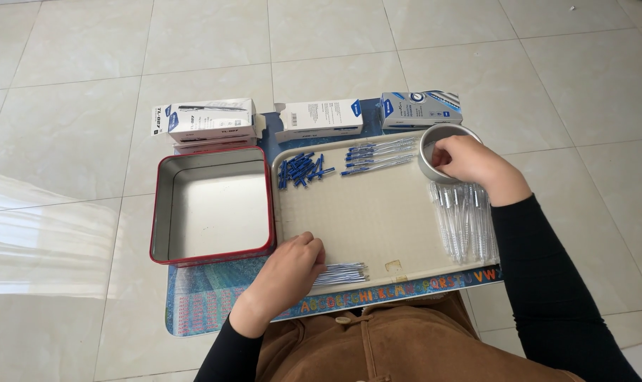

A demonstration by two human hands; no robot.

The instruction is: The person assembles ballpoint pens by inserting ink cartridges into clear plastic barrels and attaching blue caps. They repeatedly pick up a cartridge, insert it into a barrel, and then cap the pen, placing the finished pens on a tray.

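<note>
One head camera looks steeply down, close over the tray (363,233).

Bright, even daylight fills the room, with a strong glare patch washing out the glossy floor tiles (31,240) at left. Shadows are soft and short. The picture is sharp throughout, with tile lines bowing slightly toward the edges.

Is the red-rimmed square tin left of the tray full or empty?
Empty. The red-rimmed tin lies open with no lid on it, and its bare metal bottom shows all over, beside the beige tray.
</note>
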